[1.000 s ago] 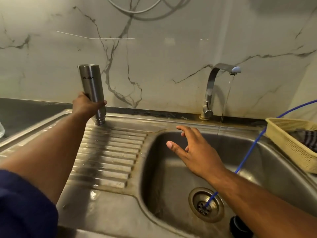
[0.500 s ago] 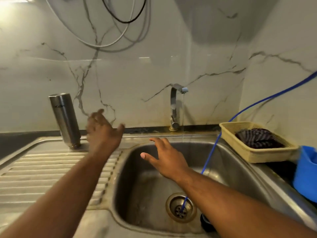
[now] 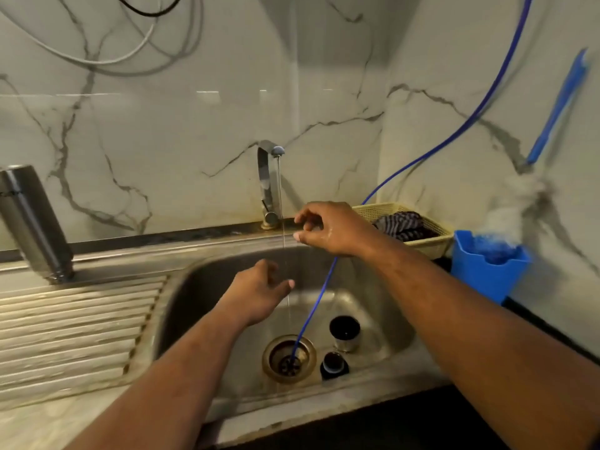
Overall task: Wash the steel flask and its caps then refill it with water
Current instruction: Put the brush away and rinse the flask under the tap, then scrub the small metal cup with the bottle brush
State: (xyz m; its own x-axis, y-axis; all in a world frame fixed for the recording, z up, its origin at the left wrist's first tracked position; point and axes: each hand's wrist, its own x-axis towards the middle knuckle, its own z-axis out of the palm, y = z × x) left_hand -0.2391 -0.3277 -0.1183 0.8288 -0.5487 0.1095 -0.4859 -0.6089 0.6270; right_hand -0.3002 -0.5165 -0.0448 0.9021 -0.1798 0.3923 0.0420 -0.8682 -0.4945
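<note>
The steel flask [image 3: 32,219] stands upside down and leaning at the far left, on the back edge of the drainboard [image 3: 81,326], with no hand on it. Two caps lie in the sink basin [image 3: 201,303] right of the drain [image 3: 289,358]: a steel cup cap [image 3: 344,332] and a smaller dark cap [image 3: 334,365]. A thin stream of water runs from the tap [image 3: 268,180]. My left hand [image 3: 256,293] hovers over the basin at the stream, fingers relaxed and holding nothing. My right hand [image 3: 331,227] is wet, raised beside the tap's base, fingers loosely curled around nothing.
A blue hose [image 3: 422,157] hangs from the upper right down into the drain. On the right counter stand a yellow basket [image 3: 431,241] with a striped cloth and a blue container [image 3: 477,274] holding a blue-handled brush [image 3: 558,108]. Marble walls close in behind and on the right.
My left hand let go of the flask, left it on the drainboard and moved right to the water stream. My right hand rose toward the tap. The view swung right.
</note>
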